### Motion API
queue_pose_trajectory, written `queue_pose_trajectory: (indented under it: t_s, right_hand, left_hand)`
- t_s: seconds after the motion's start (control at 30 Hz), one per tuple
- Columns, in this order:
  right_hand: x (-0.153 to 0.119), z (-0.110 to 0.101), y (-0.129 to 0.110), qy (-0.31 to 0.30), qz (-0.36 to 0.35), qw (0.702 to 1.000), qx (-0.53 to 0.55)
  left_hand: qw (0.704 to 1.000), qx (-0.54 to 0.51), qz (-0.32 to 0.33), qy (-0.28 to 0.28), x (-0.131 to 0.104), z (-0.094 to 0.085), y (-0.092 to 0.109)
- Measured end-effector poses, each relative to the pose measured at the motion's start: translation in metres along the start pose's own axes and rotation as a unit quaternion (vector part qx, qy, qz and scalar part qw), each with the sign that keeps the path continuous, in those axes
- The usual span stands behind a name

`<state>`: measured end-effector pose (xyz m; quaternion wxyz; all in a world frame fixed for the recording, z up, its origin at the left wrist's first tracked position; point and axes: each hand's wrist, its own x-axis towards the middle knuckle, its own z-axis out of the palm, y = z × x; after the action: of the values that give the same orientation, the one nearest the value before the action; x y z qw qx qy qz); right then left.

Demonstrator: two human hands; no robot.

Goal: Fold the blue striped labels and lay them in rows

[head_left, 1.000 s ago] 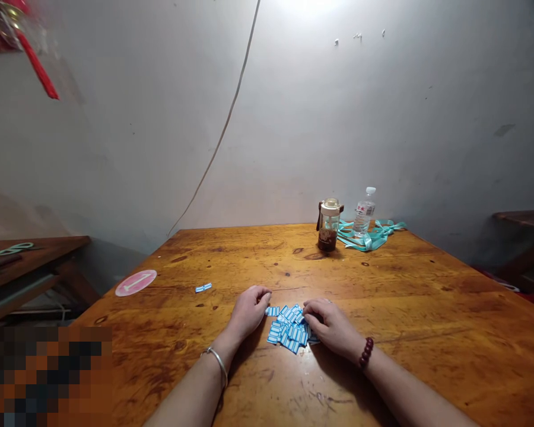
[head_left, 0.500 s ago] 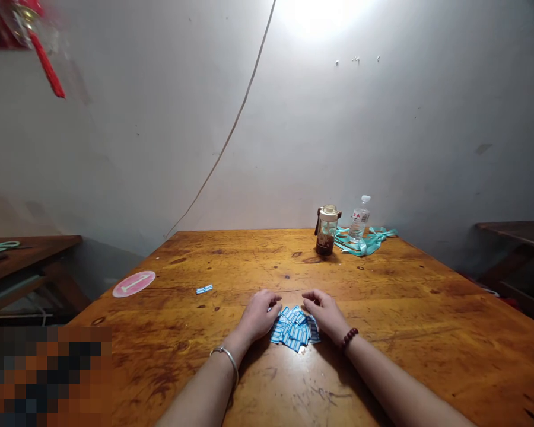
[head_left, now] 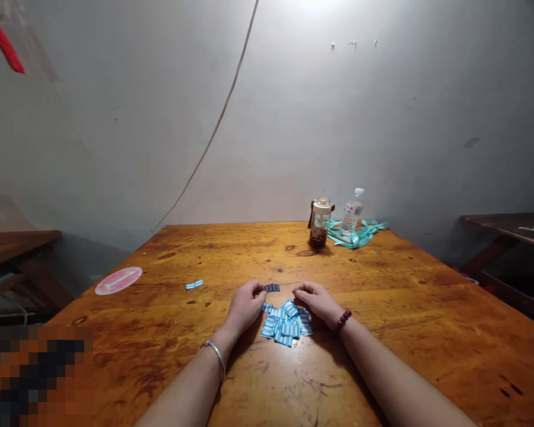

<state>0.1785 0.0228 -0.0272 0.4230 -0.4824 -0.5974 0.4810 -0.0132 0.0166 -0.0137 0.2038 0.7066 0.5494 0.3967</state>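
Note:
A pile of small blue-and-white striped ribbon pieces (head_left: 286, 323) lies on the wooden table (head_left: 382, 308) between my hands. My left hand (head_left: 245, 305), a silver bangle on its wrist, pinches one striped piece (head_left: 272, 287) and holds it just above the far edge of the pile. My right hand (head_left: 317, 299), with a dark bead bracelet on the wrist, rests curled on the table at the pile's right side, fingers close to the lifted piece. One more striped piece (head_left: 194, 284) lies alone to the left.
At the table's far side stand a jar with a dark drink (head_left: 319, 223) and a plastic water bottle (head_left: 352, 218), with teal ribbon (head_left: 360, 233) heaped beside them. A pink round sticker (head_left: 118, 280) lies at the left edge. Other wooden tables flank both sides.
My left hand has picked one striped piece off the pile and raised it. My right hand drew back slightly from the pile's top to its right side.

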Motion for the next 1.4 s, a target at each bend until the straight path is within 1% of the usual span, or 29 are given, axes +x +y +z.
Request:
queue_pose_trajectory:
  t_s: [0.07,0.17,0.23,0.3,0.4,0.43,0.5,0.6,0.7,0.77,0.87,0.97,1.07,1.17,1.3,1.37,1.4]
  right_hand:
    - [-0.001,-0.002,-0.001,-0.015,-0.019,1.0,-0.021]
    - [-0.004,-0.002,-0.004,-0.03,-0.081,0.991,-0.102]
    - [-0.007,-0.002,-0.007,-0.034,-0.12,0.976,-0.178]
    - [-0.01,-0.002,-0.01,-0.044,-0.147,0.953,-0.262]
    - [-0.013,-0.002,-0.013,-0.063,-0.166,0.919,-0.352]
    - [-0.014,-0.002,-0.013,-0.067,-0.165,0.914,-0.365]
    - [-0.013,-0.001,-0.011,-0.066,-0.157,0.913,-0.37]
    - [-0.01,0.0,-0.008,-0.052,-0.147,0.927,-0.343]
    - [-0.006,0.001,-0.003,-0.038,-0.124,0.95,-0.283]
    - [-0.004,0.001,-0.002,-0.036,-0.098,0.969,-0.226]
    - [-0.002,0.001,-0.001,-0.031,-0.079,0.985,-0.152]
    - [0.0,0.001,-0.001,-0.019,-0.074,0.991,-0.108]
    - [0.001,0.002,0.0,-0.015,-0.062,0.996,-0.058]
    - [0.002,0.003,0.0,-0.015,-0.035,0.999,0.008]
    - [0.002,0.004,-0.003,-0.023,0.007,0.996,0.086]
    - [0.001,0.005,-0.005,-0.03,0.01,0.996,0.081]
    - [0.0,0.005,-0.005,-0.034,-0.002,0.998,0.061]
  left_hand:
    - [1.0,-0.002,-0.014,-0.006,-0.001,0.0,0.0]
    - [0.999,0.006,-0.001,-0.045,-0.004,0.0,0.002]
    - [0.998,0.013,0.015,-0.066,-0.005,-0.001,0.003]
    - [0.998,0.022,0.019,-0.062,-0.005,-0.003,0.003]
    - [0.997,0.056,0.035,-0.05,-0.004,-0.005,0.002]
    - [0.995,0.072,0.049,-0.055,-0.005,-0.005,0.003]
    - [0.989,0.102,0.078,-0.074,-0.006,-0.003,0.005]
    - [0.984,0.117,0.095,-0.1,-0.009,0.002,0.008]
    - [0.986,0.096,0.093,-0.1,-0.01,0.006,0.011]
    - [0.991,0.057,0.078,-0.094,-0.009,0.007,0.012]
    - [0.997,-0.047,0.021,-0.065,-0.007,0.006,0.012]
    - [0.987,-0.155,-0.034,-0.007,-0.004,0.004,0.012]
    - [0.972,-0.223,-0.059,0.032,-0.002,0.004,0.012]
    - [0.962,-0.261,-0.073,0.034,-0.003,0.005,0.013]
    - [0.957,-0.28,-0.079,0.012,-0.004,0.004,0.014]
    - [0.957,-0.28,-0.079,0.003,-0.004,0.003,0.015]
    - [0.957,-0.279,-0.08,0.0,-0.003,0.003,0.015]
